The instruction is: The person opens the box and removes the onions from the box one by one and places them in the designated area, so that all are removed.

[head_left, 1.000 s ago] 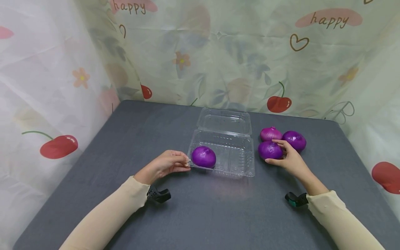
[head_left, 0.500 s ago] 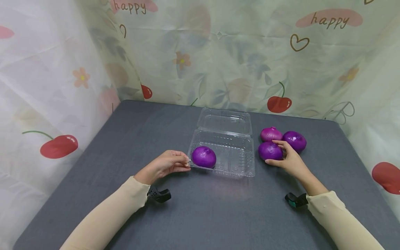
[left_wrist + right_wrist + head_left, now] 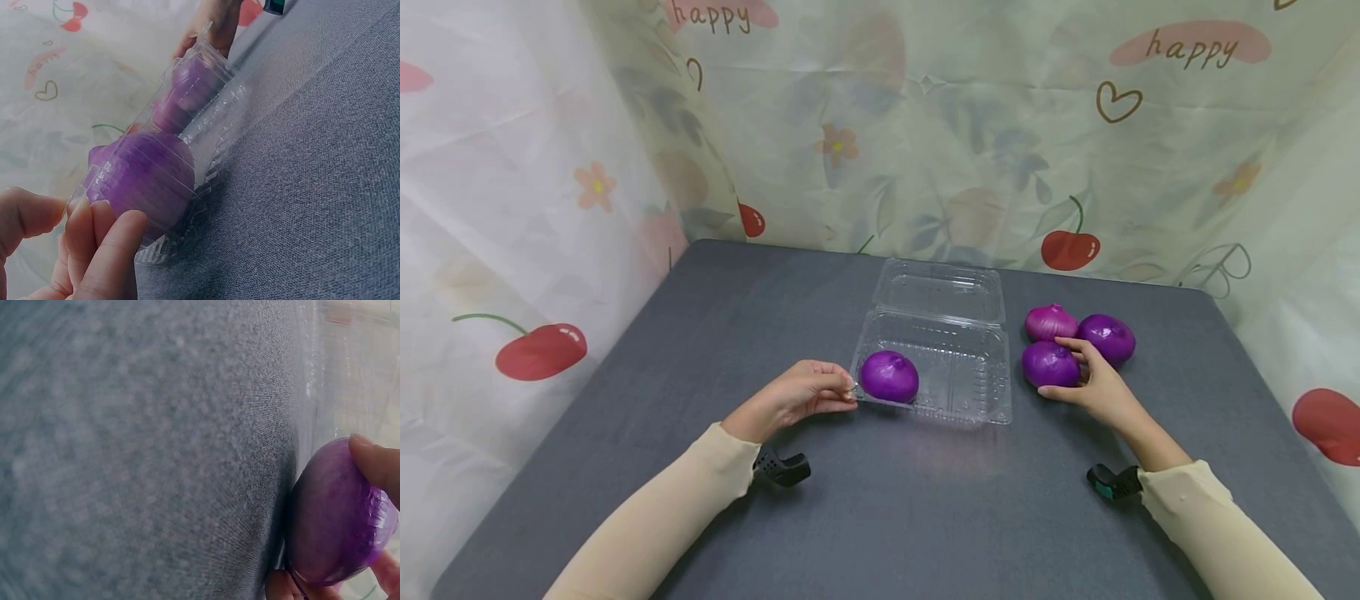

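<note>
A clear plastic clamshell box [image 3: 958, 375] lies unfolded on the table, its lid [image 3: 938, 292] laid back toward the wall. One purple onion [image 3: 889, 377] sits in the box's near left corner. With thumb and fingertips, my left hand [image 3: 801, 393] pinches the box's left front corner; the left wrist view shows these fingers [image 3: 112, 256] close up. To the right of the box, my right hand [image 3: 1097, 379] grips another purple onion [image 3: 1048, 364], thumb on the near side and fingers round the far side. In the right wrist view that onion [image 3: 337, 519] appears to rest on the table.
Just behind the gripped onion are a pinker onion [image 3: 1051, 322] with a pointed top and a dark purple onion [image 3: 1107, 339]. The grey table [image 3: 910, 517] ends at a patterned curtain [image 3: 955, 150] at the back and sides.
My right hand and the onion in its grip have shifted very slightly to the right and nearer. The left hand and the box have stayed in place.
</note>
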`<state>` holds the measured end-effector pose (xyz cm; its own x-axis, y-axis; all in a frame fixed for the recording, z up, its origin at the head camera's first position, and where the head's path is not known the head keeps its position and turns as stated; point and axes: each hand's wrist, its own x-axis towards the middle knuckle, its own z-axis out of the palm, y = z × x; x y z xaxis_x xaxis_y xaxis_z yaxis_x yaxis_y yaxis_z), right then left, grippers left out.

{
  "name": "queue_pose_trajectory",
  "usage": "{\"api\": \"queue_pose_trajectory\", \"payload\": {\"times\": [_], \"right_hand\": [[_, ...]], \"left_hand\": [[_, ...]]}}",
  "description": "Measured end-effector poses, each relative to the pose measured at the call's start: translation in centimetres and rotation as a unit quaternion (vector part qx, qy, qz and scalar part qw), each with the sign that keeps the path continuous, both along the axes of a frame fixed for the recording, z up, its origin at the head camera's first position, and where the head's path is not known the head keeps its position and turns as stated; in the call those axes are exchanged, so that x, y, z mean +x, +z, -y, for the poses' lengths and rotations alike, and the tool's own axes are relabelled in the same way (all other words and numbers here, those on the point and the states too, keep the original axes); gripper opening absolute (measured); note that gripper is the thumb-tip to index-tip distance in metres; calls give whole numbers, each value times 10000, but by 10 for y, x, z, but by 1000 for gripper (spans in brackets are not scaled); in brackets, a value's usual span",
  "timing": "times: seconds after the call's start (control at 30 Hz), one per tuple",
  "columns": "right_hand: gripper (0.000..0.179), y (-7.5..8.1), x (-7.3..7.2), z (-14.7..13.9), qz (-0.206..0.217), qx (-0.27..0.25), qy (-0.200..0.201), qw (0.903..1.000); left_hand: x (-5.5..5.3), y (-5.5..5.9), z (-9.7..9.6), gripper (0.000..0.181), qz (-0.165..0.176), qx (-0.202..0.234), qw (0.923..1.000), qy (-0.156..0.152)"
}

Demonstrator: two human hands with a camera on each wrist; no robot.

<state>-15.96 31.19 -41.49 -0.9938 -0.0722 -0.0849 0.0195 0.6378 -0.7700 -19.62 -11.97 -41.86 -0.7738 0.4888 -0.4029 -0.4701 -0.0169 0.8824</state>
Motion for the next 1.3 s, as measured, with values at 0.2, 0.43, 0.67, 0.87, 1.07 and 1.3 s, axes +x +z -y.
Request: {"api": "queue_pose_trajectory", "payload": {"times": [0.2,0.43,0.67,0.87,1.07,1.3], "right_hand": [[89,0,1,0,-15,57,13,10000],[89,1,1,1,-41,24,45,10000],[90,2,0,2,-27,-36,72,10000],[89,2,0,2,-43,-39,87,9999],[90,1,1,1,-29,-22,116,9999],[91,1,2,2,25,19,109,9999]], "left_hand": [[0,0,-1,15,13,-29,10000,15],[0,0,-1,14,10,-59,10000,47],[-1,1,-1,14,27,-118,9999,51],[-1,2,-1,16,2,-93,10000,22],[0,2,-1,15,14,-105,9999,31],[0,2,-1,13,8,-129,9999,28]]}}
